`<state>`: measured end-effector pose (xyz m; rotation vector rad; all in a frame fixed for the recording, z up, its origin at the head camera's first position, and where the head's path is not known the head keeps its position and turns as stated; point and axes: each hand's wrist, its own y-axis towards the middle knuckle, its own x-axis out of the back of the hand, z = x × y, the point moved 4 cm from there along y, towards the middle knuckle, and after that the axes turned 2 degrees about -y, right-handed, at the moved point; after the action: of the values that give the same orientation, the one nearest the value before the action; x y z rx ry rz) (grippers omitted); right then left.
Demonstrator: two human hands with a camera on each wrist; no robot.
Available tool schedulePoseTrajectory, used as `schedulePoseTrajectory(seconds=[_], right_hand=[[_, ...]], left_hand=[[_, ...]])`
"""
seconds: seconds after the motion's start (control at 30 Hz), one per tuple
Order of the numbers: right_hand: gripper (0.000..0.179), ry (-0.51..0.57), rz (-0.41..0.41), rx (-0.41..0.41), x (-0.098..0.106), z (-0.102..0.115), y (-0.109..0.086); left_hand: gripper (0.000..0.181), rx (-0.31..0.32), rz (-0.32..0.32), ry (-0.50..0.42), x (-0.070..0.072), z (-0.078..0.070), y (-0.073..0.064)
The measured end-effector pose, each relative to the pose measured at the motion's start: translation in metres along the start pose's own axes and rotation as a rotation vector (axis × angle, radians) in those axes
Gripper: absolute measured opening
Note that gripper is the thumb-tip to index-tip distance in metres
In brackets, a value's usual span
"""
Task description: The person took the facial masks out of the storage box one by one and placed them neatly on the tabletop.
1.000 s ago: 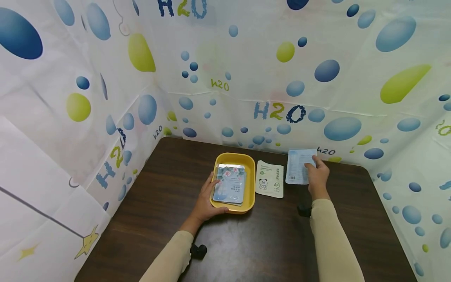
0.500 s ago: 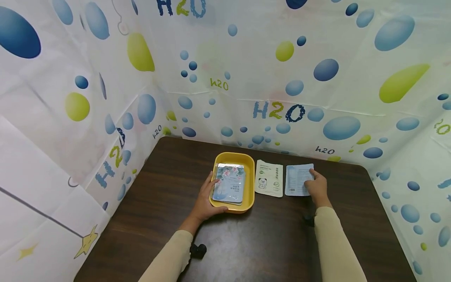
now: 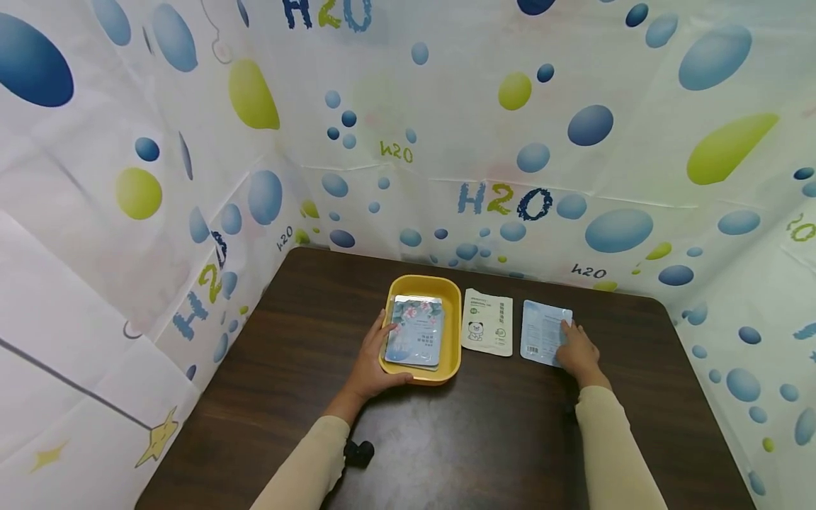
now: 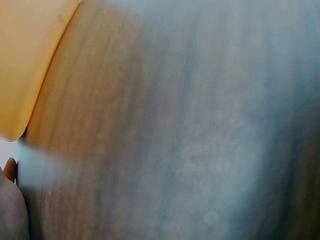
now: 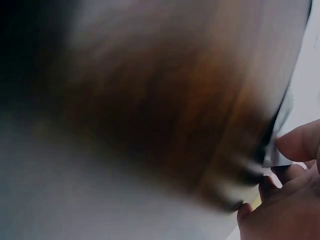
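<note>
My left hand [image 3: 371,370] grips a yellow plastic tray [image 3: 453,319] at its left side and near corner, fingertips over the rim. In the tray lies a shiny blue sheet mask packet [image 3: 414,340] with pink flowers, atop at least one more. To the right, my right hand [image 3: 580,354] pinches the right edge of a light blue sheet mask packet [image 3: 540,333], printed side with barcode up, close over the table. The right wrist view shows the thumb [image 5: 302,142] at the pale packet's corner. Between tray and blue packet lies a cream sheet mask packet [image 3: 487,322] with a bear drawing.
The dark brown wooden table [image 3: 465,439] has rounded back corners. A white curtain [image 3: 446,142] with blue and green dots stands right behind it and along its left side. A black wrist camera [image 3: 359,455] sits on the left sleeve.
The right hand has brought the light blue packet down and nearer, from the table's back edge to beside the cream packet, turning it slightly clockwise. Left hand and tray have stayed put.
</note>
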<state>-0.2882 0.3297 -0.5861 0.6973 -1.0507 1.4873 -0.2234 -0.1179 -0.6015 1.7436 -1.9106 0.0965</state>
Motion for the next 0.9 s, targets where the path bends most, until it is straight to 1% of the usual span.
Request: schedulePoseTrajectory(seconds=[0.07,0.17,0.37,0.5,0.77,0.9], right_hand=[[0.072,0.0,0.012,0.021,-0.0011,-0.0005,-0.0014],[0.069,0.007,0.022,0.028,-0.0012,0.0,-0.0027],[0.066,-0.006,0.039,0.021,-0.0034,-0.0014,-0.0021],[0.066,0.013,0.042,0.013,-0.0038,-0.0032,-0.0024],[0.07,0.082,0.008,-0.009,-0.0047,-0.0071,-0.0026],[0.069,0.087,-0.01,-0.004,-0.0046,-0.0078,-0.0029]], left_hand=[[0.108,-0.005,-0.001,0.001,-0.0002,-0.0003,0.0001],[0.108,-0.009,-0.005,-0.004,-0.0003,-0.001,0.0002],[0.107,0.0,-0.006,-0.011,-0.0001,-0.0008,0.0002],[0.106,-0.003,-0.006,-0.01,0.0,-0.0005,0.0006],[0.107,-0.023,-0.007,0.003,-0.0008,-0.0017,0.0002],[0.107,-0.021,-0.01,0.006,-0.0011,-0.0014,-0.0007]])
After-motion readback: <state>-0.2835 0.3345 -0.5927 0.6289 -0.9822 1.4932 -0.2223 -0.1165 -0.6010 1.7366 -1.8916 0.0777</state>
